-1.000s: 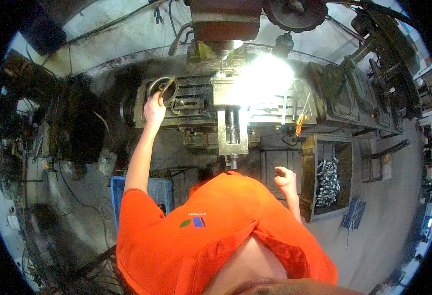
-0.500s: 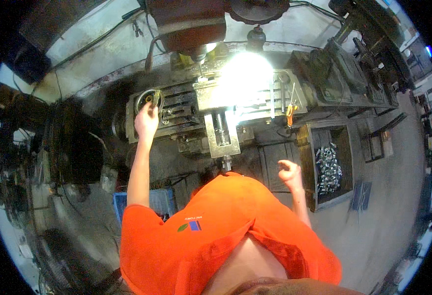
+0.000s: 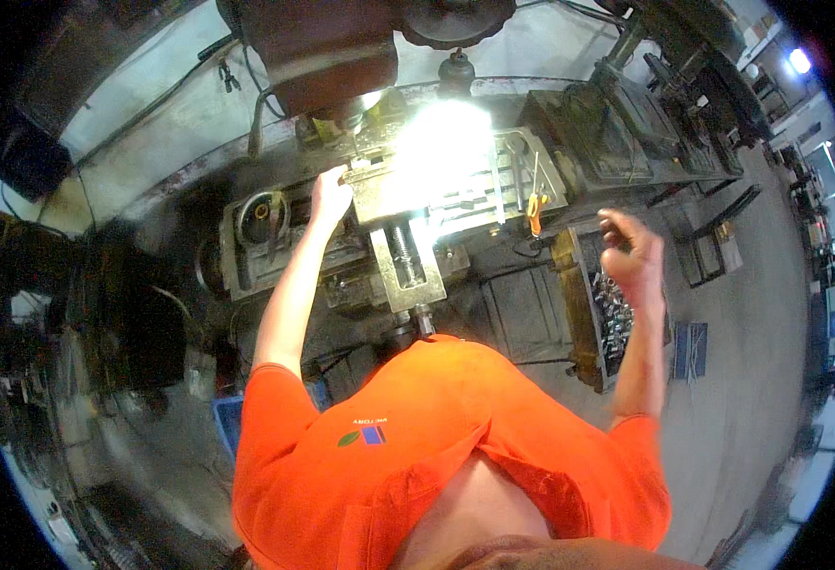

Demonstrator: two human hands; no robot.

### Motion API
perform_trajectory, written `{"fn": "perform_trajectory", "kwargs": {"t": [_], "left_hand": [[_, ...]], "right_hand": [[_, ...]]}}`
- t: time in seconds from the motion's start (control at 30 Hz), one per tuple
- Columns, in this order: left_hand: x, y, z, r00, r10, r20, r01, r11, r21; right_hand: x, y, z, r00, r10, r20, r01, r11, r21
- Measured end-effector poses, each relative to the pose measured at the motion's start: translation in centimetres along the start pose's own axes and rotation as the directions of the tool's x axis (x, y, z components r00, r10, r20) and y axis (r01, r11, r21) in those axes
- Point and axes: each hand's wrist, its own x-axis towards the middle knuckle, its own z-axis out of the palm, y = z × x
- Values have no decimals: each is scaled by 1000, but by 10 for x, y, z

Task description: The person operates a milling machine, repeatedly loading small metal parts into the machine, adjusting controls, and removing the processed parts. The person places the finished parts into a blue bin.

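My left hand [image 3: 330,198] reaches to the left end of a metal machine vise [image 3: 372,201], below the machine's spindle. Its fingers look pressed together at the vise; whatever they grip is too small and blurred to make out. The vise, with its exposed screw [image 3: 404,252], sits on a slotted machine table [image 3: 241,278]. My right hand [image 3: 636,255] is raised at the right, above a wooden crate [image 3: 584,332] of small shiny metal parts [image 3: 615,323]. Its fingers are bent, with a gap between thumb and forefinger, and nothing shows in them.
A handwheel [image 3: 261,217] lies on the table's left end. An orange-handled tool [image 3: 535,214] is at its right end. The brown machine head [image 3: 317,62] hangs above, and strong lamp glare hides part of the vise. A blue crate [image 3: 228,423] stands at lower left.
My left hand has left the handwheel and moved right to the vise. My right hand has risen and shifted right over the crate. The whole view has shifted slightly.
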Motion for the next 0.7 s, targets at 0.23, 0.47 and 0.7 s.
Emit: {"fn": "perform_trajectory", "kwargs": {"t": [0.23, 0.47, 0.7], "left_hand": [[-2, 4, -1, 997, 46, -70, -41, 997, 67], [-1, 3, 3, 994, 53, -93, -47, 997, 67], [-3, 22, -9, 998, -60, 18, 60, 998, 15]], "right_hand": [[46, -85, -116, 676, -702, -226, 480, 651, -588], [52, -138, -162, 703, -691, -169, 183, 405, -896], [13, -149, -180, 959, -239, -155, -115, 172, -978]]}}
